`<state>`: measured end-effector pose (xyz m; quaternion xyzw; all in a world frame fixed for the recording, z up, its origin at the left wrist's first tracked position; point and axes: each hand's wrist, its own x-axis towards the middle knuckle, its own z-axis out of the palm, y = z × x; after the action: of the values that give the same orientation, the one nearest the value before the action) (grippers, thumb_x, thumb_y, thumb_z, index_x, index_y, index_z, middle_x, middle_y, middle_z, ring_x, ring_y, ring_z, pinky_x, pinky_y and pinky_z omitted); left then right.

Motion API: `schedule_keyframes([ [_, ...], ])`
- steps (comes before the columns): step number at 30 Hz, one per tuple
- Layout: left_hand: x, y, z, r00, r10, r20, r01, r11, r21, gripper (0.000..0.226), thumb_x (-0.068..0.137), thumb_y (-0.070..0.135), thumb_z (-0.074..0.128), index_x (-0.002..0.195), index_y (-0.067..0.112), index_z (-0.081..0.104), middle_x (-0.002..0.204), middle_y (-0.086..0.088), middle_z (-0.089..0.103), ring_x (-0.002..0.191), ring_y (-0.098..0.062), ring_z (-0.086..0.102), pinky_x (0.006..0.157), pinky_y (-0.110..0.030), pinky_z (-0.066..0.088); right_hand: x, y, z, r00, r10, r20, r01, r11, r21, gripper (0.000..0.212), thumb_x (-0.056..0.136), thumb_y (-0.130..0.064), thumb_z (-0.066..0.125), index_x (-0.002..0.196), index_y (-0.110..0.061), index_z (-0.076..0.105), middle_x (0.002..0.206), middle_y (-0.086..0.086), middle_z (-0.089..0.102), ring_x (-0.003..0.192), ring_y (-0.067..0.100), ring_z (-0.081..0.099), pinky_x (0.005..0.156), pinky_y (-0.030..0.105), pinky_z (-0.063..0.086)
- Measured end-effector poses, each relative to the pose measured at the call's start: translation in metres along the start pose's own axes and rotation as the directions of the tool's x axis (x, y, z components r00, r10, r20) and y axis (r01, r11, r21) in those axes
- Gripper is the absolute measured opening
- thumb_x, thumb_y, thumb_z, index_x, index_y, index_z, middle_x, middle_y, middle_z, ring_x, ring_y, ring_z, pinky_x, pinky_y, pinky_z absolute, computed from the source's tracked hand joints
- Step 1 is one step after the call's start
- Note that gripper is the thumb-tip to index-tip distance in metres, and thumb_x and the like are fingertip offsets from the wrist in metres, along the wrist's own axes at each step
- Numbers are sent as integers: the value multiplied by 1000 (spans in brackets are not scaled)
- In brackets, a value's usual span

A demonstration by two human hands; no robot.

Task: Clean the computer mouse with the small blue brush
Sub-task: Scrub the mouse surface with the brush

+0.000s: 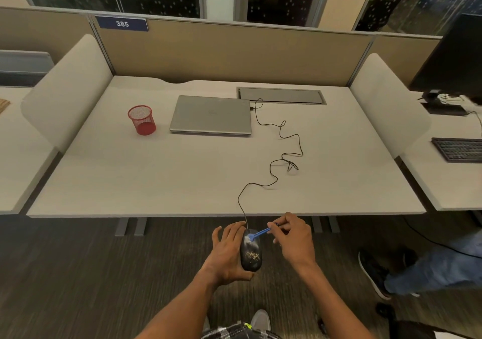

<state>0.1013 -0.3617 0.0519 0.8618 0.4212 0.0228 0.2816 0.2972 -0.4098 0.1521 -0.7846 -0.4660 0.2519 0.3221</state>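
A black computer mouse (251,256) with a gold pattern on its back is held in front of the desk's near edge, above the floor. My left hand (226,252) grips it from the left side, thumb under its rear end. My right hand (293,237) pinches the handle of the small blue brush (259,233). The brush's pale bristles rest on the front part of the mouse. The mouse's black cable (271,171) runs up over the desk edge to the closed silver laptop (211,115).
The grey desk (130,182) carries a red mesh pen cup (142,119) at the left and a cable hatch (281,95) at the back. Side dividers flank it. Another person's legs and shoes (375,273) stand at the right, beside a neighbouring desk with a keyboard (459,149) and monitor (453,56).
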Motion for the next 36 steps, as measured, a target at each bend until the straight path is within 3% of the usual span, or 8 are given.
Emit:
schedule_keyframes([
  [2,0,0,0,1000,1,8,-1,1000,5,126,69,80,70,165,22,13,171,4,13,160,-17,5,129,-57,-8,0,0,-1,999,29,-13,-29,1000,9,12,93,-25,74,87,-23,64,75,-9,72,63,5,69,61,21,56],
  [6,-1,2,1,1000,-1,4,1,1000,-18,126,68,78,72,164,22,13,170,5,15,159,-17,7,129,-56,-8,-1,7,-4,998,-50,-49,38,976,-213,11,93,-30,72,95,-23,63,80,-11,68,69,5,67,66,22,58],
  [10,-2,1,2,1000,-5,1,5,1000,-18,126,68,80,69,165,22,14,171,4,15,160,-17,7,129,-56,-7,-3,7,-2,1000,16,11,-17,1000,8,11,92,-26,75,87,-24,66,75,-8,72,63,6,69,62,24,59],
  [15,-4,1,4,1000,-16,0,16,999,-28,126,68,81,69,165,22,14,171,5,14,160,-16,6,129,-57,-6,-6,14,-5,999,-26,-44,17,982,-187,11,93,-29,73,91,-25,63,76,-13,66,68,2,65,65,21,57],
  [20,-3,-2,7,1000,-29,3,29,999,-21,128,68,82,68,165,21,13,171,5,13,160,-17,4,129,-58,-4,-9,12,-4,998,61,-5,-60,998,34,13,92,-24,75,85,-26,65,75,-8,73,69,1,69,58,18,56],
  [25,-5,-1,9,1000,-14,-16,13,999,-33,126,67,79,71,165,21,15,170,5,16,159,-16,7,129,-58,-2,-12,19,-7,999,-30,-32,25,990,-138,11,91,-28,75,90,-26,64,76,-13,66,70,1,66,65,20,57],
  [30,-4,-4,12,999,-36,-3,36,999,-33,129,67,79,72,166,21,12,172,5,13,160,-16,4,129,-56,-5,-12,12,-4,1000,23,-8,-23,999,22,14,92,-24,76,84,-26,65,73,-9,70,71,0,68,58,14,54],
  [36,-5,-1,11,1000,-17,-8,17,1000,-21,126,67,77,73,164,20,16,170,4,16,159,-16,8,129,-57,-2,-16,15,-4,997,-80,-19,78,990,-116,11,92,-28,74,90,-26,63,76,-14,66,69,0,66,61,15,54],
])
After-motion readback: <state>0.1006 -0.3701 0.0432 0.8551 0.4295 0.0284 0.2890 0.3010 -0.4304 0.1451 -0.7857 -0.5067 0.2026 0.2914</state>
